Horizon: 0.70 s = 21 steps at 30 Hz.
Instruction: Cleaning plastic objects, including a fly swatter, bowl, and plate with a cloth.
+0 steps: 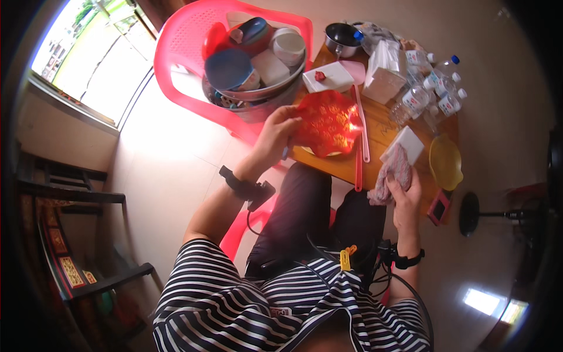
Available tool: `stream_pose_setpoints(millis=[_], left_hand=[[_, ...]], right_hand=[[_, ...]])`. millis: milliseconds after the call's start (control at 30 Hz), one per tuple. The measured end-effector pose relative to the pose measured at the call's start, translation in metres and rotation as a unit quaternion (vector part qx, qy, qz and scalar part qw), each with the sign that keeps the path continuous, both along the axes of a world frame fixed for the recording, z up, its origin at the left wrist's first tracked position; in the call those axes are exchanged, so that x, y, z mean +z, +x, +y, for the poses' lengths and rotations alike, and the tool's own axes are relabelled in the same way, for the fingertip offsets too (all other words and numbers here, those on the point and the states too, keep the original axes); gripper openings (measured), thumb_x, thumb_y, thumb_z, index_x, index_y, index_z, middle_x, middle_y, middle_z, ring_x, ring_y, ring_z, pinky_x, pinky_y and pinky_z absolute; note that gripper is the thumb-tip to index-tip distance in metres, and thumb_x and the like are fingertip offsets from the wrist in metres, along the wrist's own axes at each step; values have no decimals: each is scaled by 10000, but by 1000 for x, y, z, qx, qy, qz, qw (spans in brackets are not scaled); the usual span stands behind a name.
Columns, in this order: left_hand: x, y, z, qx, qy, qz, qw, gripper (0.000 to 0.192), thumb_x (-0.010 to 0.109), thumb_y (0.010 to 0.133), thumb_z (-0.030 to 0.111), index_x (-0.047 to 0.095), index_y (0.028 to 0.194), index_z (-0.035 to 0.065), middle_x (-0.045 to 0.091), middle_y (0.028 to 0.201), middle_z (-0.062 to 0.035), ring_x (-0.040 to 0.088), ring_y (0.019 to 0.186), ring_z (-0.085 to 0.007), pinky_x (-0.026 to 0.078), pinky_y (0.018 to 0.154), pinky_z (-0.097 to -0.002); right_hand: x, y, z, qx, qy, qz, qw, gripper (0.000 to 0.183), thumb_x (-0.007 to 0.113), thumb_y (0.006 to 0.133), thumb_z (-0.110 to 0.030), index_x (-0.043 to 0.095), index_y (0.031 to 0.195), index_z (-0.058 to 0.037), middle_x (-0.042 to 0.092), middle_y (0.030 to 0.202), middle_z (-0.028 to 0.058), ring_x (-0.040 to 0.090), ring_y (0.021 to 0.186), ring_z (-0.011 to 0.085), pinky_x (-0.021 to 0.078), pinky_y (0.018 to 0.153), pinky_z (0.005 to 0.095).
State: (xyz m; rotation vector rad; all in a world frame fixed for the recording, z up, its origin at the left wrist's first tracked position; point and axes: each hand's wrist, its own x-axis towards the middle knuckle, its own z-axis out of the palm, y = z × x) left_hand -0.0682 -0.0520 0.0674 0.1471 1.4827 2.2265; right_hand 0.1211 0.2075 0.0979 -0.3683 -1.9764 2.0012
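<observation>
My left hand grips the left rim of a red scalloped plate with a gold pattern, held over the near left part of a wooden table. Beneath the plate a pale rim of something just shows. In my right hand is a bunched pinkish-grey cloth, at the table's near edge and apart from the plate. The cloth overlaps a white block-like object. A red stick-like utensil and a pale pink one lie between the plate and the cloth.
On a pink plastic chair, metal basins hold several bowls. A saucepan, tissue pack and several plastic bottles crowd the table's far side. A yellow dish and a phone-like object lie at the right.
</observation>
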Motion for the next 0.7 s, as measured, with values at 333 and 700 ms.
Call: stream_pose_setpoints(millis=[333,700], left_hand=[[-1,96,45,-247,-94,-1,964,426,599,954,129,490,1351,18,623,988,-41,549,688,-79,450,581,-236],[-36,110,47,-293,102,-201,929,517,567,803,-43,451,1300,40,605,1146,-112,666,1042,-244,566,890,-379]], right_hand=[[4,12,-18,-4,426,28,904,400,675,893,-38,499,1249,10,527,1170,188,573,1061,361,478,922,400],[2,21,-51,124,539,26,833,352,640,810,43,592,1154,-14,550,1116,168,601,1043,377,502,880,445]])
